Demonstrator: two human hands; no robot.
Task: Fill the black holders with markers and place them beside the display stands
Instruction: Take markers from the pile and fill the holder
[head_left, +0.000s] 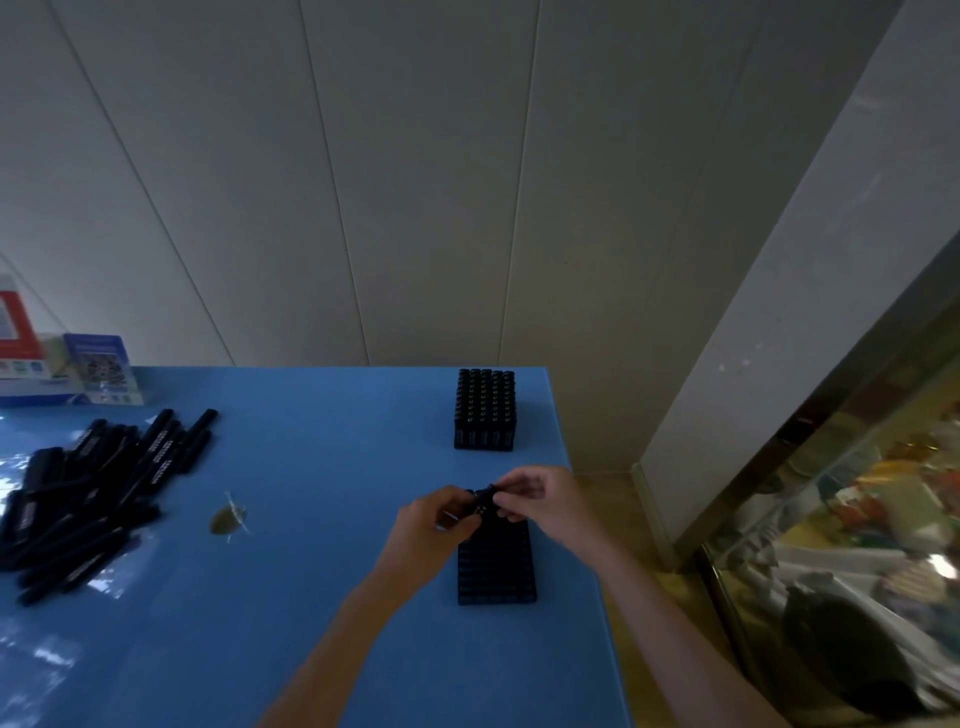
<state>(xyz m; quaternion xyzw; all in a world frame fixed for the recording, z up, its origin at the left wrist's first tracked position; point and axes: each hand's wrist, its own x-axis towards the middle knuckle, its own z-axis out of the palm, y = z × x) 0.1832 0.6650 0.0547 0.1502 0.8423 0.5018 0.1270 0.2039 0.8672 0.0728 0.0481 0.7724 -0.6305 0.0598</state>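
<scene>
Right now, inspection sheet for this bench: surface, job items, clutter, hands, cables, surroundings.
Surface: blue table, glossy, glare patches at left.
Job's things: near holder under the hands; far holder full of markers by the wall; loose marker pile at left; display stands in the far-left corner.
Clutter: small brownish scrap mid-table.
Hands: left hand and right hand both pinch a marker at the near holder's top.
Cables: nothing seen.
Surroundings: pale panel wall; glass case at right.
</scene>
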